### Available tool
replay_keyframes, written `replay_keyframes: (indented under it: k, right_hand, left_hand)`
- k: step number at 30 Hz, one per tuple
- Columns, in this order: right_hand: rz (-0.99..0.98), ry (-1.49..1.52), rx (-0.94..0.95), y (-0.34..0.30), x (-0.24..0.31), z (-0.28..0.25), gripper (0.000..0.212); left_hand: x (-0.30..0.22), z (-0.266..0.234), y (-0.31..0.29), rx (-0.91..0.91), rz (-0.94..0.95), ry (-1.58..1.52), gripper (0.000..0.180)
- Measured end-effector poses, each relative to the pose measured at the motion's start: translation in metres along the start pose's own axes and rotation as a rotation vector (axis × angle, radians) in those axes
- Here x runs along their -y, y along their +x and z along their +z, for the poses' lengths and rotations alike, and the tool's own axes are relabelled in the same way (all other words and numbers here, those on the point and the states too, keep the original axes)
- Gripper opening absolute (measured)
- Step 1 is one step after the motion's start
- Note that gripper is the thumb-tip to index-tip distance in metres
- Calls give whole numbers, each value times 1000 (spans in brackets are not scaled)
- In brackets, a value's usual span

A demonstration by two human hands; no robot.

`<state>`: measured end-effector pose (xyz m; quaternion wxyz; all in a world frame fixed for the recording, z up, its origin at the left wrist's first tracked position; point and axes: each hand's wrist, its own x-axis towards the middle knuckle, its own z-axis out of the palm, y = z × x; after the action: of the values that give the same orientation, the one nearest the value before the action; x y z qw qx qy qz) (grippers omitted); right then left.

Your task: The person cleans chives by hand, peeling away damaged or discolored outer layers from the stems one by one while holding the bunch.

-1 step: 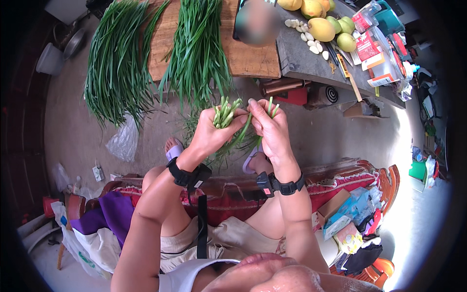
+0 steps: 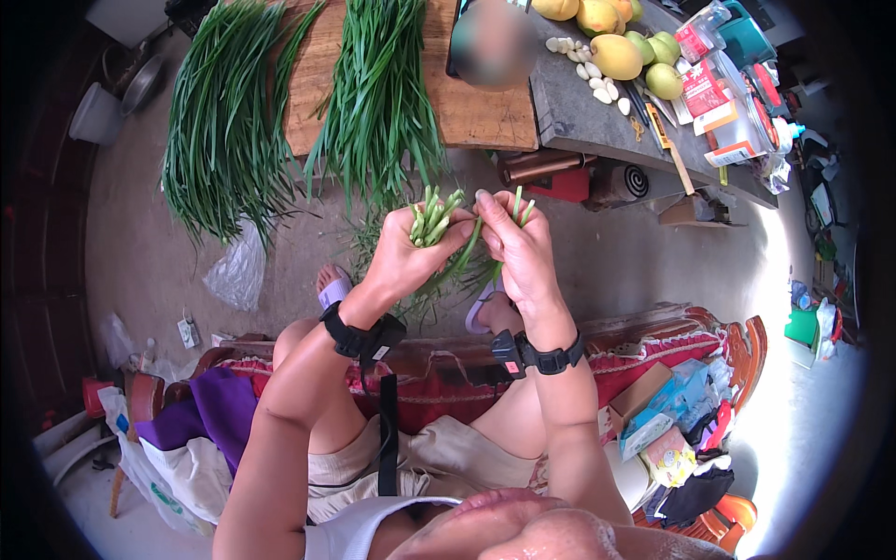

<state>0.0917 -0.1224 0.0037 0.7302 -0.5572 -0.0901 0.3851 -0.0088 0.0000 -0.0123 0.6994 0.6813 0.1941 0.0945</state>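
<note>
- Pale-green ends of a bunch of stalks (image 2: 432,221) poke up from the left hand (image 2: 401,250), its fingers wrapped round them.
- Thumb and fingers of the right hand (image 2: 525,245) pinch a few loose stalks (image 2: 520,203), just beside the bunch.
- Nothing I can make out has shifted since a moment ago, so I'd judge the handling of the stalks is at the same point.
- Palms hide the stalks' middles; lower down, their leaves are hard to tell from the greenery (image 2: 425,303) behind, toward the floor (image 2: 616,252).
- Further out, a left heap of long leaves (image 2: 224,112) and a right heap (image 2: 378,103) overhang the wooden surface (image 2: 485,121), cut off at the upper edge; a screen (image 2: 495,42) nearby is blurred.
</note>
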Motion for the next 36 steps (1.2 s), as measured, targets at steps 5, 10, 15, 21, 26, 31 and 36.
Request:
replay_keyframes:
  k: [5, 10, 15, 21, 26, 31, 36]
  right_hand:
    - [-1, 12, -9, 1, 1, -1, 23]
    - [11, 23, -20, 3, 1, -3, 22]
    - [32, 21, -36, 1, 8, -4, 23]
    - [5, -14, -16, 2, 7, -5, 22]
    - [11, -34, -8, 2, 2, -1, 21]
    - [25, 33, 61, 1, 2, 3, 22]
    - [4, 0, 45, 3, -2, 0, 23]
  left_hand:
    - [7, 9, 1, -102, 106, 14, 12]
    - [3, 7, -2, -69, 51, -20, 15]
    - [1, 3, -4, -33, 8, -72, 20]
    - [-7, 0, 2, 12, -43, -153, 21]
    - [0, 1, 6, 19, 13, -170, 23]
    - [3, 4, 3, -51, 49, -180, 21]
    - [1, 9, -2, -82, 52, -131, 21]
